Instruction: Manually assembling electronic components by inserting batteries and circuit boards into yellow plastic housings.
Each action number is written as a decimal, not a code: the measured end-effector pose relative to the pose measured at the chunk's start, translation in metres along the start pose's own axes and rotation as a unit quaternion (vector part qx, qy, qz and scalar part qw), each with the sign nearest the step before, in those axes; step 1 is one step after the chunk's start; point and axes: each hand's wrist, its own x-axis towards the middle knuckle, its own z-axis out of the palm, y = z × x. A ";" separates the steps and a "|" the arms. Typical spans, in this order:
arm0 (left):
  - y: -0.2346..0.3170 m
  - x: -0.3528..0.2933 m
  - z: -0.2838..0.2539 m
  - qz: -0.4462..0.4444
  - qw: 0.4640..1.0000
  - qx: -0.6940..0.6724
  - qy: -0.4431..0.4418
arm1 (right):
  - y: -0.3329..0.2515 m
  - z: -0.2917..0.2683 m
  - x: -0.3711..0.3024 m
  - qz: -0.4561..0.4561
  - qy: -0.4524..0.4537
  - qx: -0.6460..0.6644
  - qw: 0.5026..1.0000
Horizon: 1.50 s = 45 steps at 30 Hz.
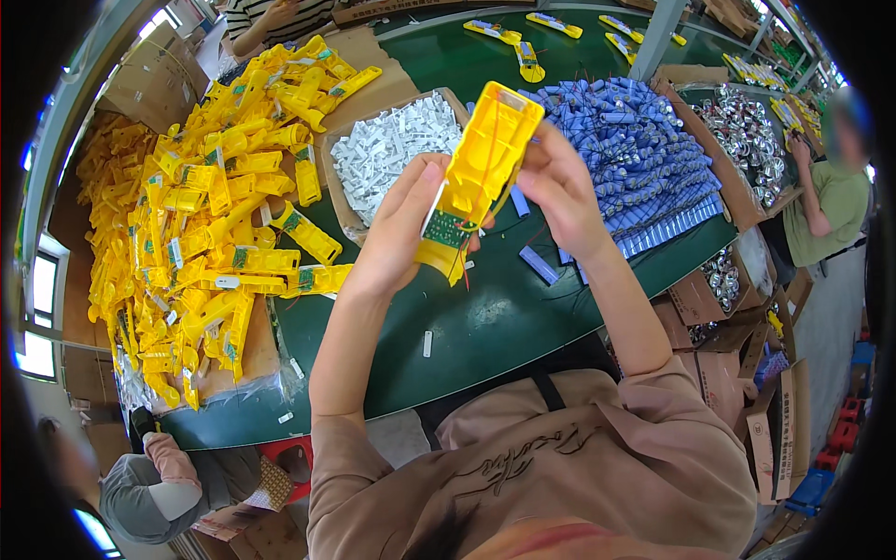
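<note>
Both my hands hold up a yellow plastic housing (485,140) above the green table. Its open inner side faces me, showing ribbed compartments and a thin red wire. A green circuit board (446,230) sits in the housing's lower part. My left hand (399,229) is closed round the lower left side, thumb along the edge. On the right edge, my right hand (567,201) grips with thumb and fingers, some of them hidden behind the housing. Below my right hand lies a loose blue cylindrical cell (539,266).
A large heap of yellow housings (215,187) covers the table's left. Beyond my hands stand a box of small white parts (397,140) and piled blue wired cells (616,149). Shiny metal parts (742,140) fill a carton at right. A metal post (657,39) rises at the back. Other people sit around.
</note>
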 end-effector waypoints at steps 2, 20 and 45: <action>-0.005 0.004 -0.004 -0.005 0.997 -0.058 -0.044 | 0.002 -0.002 0.001 0.008 0.001 -0.015 1.000; -0.031 0.009 0.027 0.045 0.998 -0.049 -0.006 | 0.006 0.014 0.000 0.014 0.139 0.035 0.990; -0.047 0.019 0.002 0.226 0.941 0.195 0.160 | 0.046 0.033 -0.008 -0.109 0.201 -0.354 0.907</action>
